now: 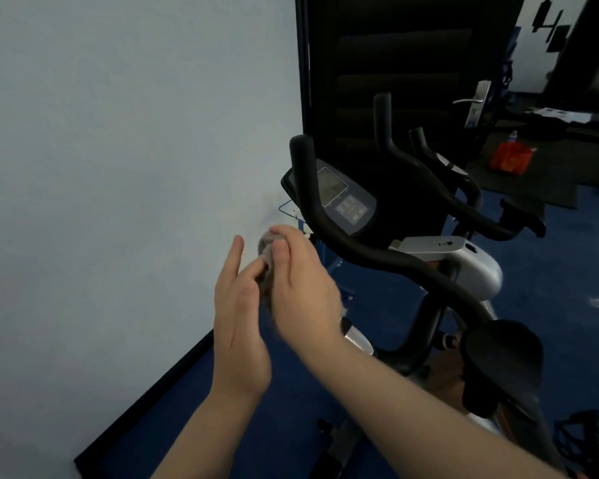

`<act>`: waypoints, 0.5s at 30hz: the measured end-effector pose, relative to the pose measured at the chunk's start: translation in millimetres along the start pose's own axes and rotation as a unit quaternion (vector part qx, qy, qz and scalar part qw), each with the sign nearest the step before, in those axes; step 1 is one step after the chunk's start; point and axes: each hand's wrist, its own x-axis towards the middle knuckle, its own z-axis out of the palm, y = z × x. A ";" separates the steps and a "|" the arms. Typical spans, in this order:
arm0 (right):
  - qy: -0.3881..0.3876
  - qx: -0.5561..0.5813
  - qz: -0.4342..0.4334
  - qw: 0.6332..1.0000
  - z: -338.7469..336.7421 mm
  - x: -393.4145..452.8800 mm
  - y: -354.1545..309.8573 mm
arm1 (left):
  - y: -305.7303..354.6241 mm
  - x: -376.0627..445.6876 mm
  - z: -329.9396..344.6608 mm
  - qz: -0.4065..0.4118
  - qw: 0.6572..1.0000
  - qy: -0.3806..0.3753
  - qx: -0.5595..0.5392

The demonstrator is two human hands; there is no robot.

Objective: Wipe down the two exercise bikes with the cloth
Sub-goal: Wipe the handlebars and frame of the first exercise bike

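A small grey cloth (267, 248) is bunched between my two hands, held in the air left of the near exercise bike. My right hand (305, 288) is closed over it from the right. My left hand (237, 316) presses against it from the left with fingers straight. The near bike has black curved handlebars (370, 250), a console with a screen (343, 200) and a black saddle (502, 344). Behind it, handlebars of a second bike (464, 202) show.
A pale wall (118, 167) runs along the left with a black skirting. A dark open door (405, 63) stands behind the bikes. The floor is blue (550, 278). An orange bag (510, 159) lies on a dark mat at the far right.
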 end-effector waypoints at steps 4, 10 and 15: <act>-0.089 -0.164 -0.004 0.982 -25.0 -6.8 42.5 | -2.3 -2.1 -4.7 0.024 0.999 -0.002 0.048; -0.017 -0.082 0.053 0.995 1.5 21.2 10.4 | -1.5 0.0 6.5 0.032 0.997 0.024 0.063; -0.009 -0.256 -0.049 0.965 -34.5 -39.7 44.7 | -0.5 13.6 8.1 0.131 0.980 -0.034 0.145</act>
